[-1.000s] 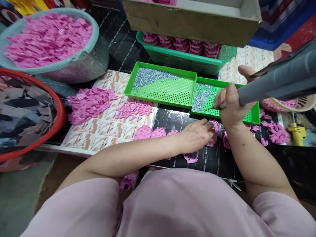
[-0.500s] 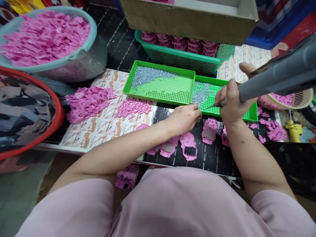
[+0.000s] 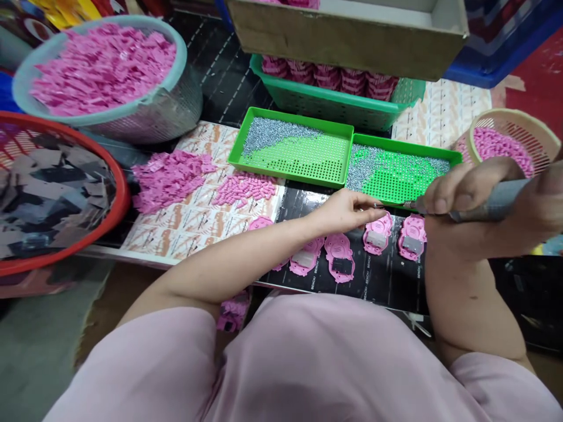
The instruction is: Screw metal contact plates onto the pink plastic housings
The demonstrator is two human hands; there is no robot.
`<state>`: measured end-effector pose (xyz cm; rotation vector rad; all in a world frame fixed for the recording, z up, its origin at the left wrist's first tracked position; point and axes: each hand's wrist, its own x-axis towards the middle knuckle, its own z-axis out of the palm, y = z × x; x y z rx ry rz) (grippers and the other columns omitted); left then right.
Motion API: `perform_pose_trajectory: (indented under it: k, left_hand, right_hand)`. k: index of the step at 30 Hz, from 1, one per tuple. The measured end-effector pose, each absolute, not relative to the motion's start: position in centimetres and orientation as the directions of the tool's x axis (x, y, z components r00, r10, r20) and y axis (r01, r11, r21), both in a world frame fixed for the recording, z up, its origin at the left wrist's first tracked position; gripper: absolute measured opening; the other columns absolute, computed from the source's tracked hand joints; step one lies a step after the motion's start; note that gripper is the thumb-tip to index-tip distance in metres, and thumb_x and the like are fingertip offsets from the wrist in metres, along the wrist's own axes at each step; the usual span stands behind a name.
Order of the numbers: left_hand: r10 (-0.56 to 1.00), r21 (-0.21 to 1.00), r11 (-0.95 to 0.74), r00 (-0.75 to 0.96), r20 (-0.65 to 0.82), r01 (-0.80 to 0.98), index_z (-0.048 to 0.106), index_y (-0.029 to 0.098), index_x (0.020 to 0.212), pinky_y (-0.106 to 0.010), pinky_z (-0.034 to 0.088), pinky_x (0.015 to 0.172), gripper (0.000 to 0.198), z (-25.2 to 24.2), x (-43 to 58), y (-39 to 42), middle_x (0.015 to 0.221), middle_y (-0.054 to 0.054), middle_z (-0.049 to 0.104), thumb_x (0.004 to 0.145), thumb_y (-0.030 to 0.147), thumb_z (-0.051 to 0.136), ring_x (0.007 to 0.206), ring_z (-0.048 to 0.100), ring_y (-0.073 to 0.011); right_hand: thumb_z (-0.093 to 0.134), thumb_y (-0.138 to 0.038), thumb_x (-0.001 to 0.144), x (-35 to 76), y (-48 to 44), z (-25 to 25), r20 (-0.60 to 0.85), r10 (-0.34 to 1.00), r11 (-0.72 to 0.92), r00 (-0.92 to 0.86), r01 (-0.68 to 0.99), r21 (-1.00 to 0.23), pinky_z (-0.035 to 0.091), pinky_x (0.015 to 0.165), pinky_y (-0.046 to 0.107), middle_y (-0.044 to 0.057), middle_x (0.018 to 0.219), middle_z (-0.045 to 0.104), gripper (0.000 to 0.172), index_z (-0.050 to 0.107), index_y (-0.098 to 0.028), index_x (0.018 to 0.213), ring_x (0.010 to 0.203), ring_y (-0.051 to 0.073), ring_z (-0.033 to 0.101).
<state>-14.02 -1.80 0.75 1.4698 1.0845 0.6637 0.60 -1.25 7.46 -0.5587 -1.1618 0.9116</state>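
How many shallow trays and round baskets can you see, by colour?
Bright green shallow trays: 2
Pale teal round basket: 1
Red round basket: 1
Beige round basket: 1
Total: 5

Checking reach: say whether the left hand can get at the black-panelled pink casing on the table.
Likely yes: the black-panelled pink casing lies on the near side of the left hand, uncovered, though that hand is busy at the driver bit.

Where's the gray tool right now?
In the head view, the gray tool is on the right side, gripped in the right hand and pointing toward the left hand.
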Motion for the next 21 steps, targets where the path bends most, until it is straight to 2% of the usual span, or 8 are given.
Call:
perform_pose_trajectory:
  k: [2, 4, 7, 10, 12, 16, 21]
  left_hand:
    - [0.863, 0.971, 0.166, 0.451, -0.228, 0.173, 0.071, 0.01, 0.096, -0.017, 0.04, 0.05, 0.026, 0.8, -13.7, -2.2, 0.063, 0.002, 0.063, 0.087, 0.034, 0.063, 0.049, 0.054, -0.005]
    - [0.857, 0.97, 0.165, 0.461, -0.229, 0.176, 0.071, 0.01, 0.088, -0.016, 0.038, 0.049, 0.025, 0.8, -13.6, -2.5, 0.057, 0.003, 0.061, 0.087, 0.033, 0.063, 0.047, 0.053, -0.0049]
    - [0.882, 0.945, -0.055, 0.459, -0.106, 0.324, 0.072, 0.012, 0.084, -0.019, 0.044, 0.057, 0.021, 0.4, -13.8, -3.0, 0.061, 0.001, 0.066, 0.088, 0.03, 0.062, 0.054, 0.06, -0.0078]
    - [0.859, 0.752, -0.383, 0.507, 0.075, 0.536, 0.074, 0.016, 0.087, -0.025, 0.047, 0.07, 0.014, 0.0, -13.9, -3.7, 0.08, -0.003, 0.073, 0.087, 0.027, 0.064, 0.075, 0.068, -0.0137]
    - [0.827, 0.596, -0.495, 0.553, 0.1, 0.633, 0.074, 0.018, 0.087, -0.027, 0.047, 0.071, 0.016, 0.0, -13.8, -4.1, 0.086, -0.003, 0.073, 0.088, 0.031, 0.064, 0.083, 0.068, -0.0168]
    - [0.796, 0.404, -0.573, 0.601, 0.068, 0.713, 0.072, 0.018, 0.084, -0.025, 0.04, 0.059, 0.026, 0.2, -12.9, -4.8, 0.085, -0.003, 0.072, 0.092, 0.039, 0.058, 0.081, 0.067, -0.018]
    - [0.774, 0.346, -0.609, 0.63, 0.064, 0.714, 0.072, 0.019, 0.082, -0.025, 0.03, 0.05, 0.028, 0.4, -12.2, -5.1, 0.084, -0.002, 0.072, 0.092, 0.038, 0.055, 0.08, 0.067, -0.0179]
  right_hand:
    - [0.05, -0.042, 0.087, 1.2, -2.0, 7.3, 0.527, 0.849, 0.509, 0.042, -0.332, -0.794, 0.038, 0.034, 0.023, -0.003, 0.043, 0.036, 0.048, 0.041, -0.019, 0.047, 0.037, 0.008, 0.047]
    - [0.05, -0.039, 0.089, 1.8, -2.5, 7.2, 0.578, 0.816, 0.542, 0.003, -0.352, -0.763, 0.04, 0.036, 0.02, -0.003, 0.046, 0.038, 0.046, 0.043, -0.018, 0.049, 0.04, 0.007, 0.049]
    - [0.058, -0.041, 0.083, 2.7, -3.1, 7.2, 0.579, 0.814, 0.547, 0.03, -0.372, -0.75, 0.041, 0.036, 0.019, -0.004, 0.045, 0.038, 0.047, 0.04, -0.017, 0.047, 0.039, 0.006, 0.048]
    - [0.066, -0.041, 0.075, 3.4, -3.8, 7.1, 0.538, 0.841, 0.513, 0.052, -0.391, -0.765, 0.042, 0.035, 0.02, -0.005, 0.043, 0.04, 0.048, 0.037, -0.017, 0.045, 0.037, 0.007, 0.048]
    - [0.063, -0.037, 0.078, 3.5, -4.4, 7.0, 0.587, 0.81, 0.538, -0.007, -0.39, -0.747, 0.042, 0.033, 0.021, -0.005, 0.044, 0.042, 0.04, 0.043, -0.018, 0.049, 0.036, 0.007, 0.047]
    - [0.05, -0.029, 0.089, 3.1, -5.8, 6.7, 0.654, 0.753, 0.605, -0.066, -0.32, -0.729, 0.04, 0.033, 0.02, -0.005, 0.046, 0.042, 0.031, 0.053, -0.023, 0.059, 0.038, 0.008, 0.047]
    - [0.056, -0.037, 0.085, 2.8, -6.8, 5.9, 0.552, 0.833, 0.53, 0.014, -0.307, -0.791, 0.035, 0.031, 0.024, -0.005, 0.046, 0.041, 0.032, 0.055, -0.023, 0.057, 0.036, 0.009, 0.045]
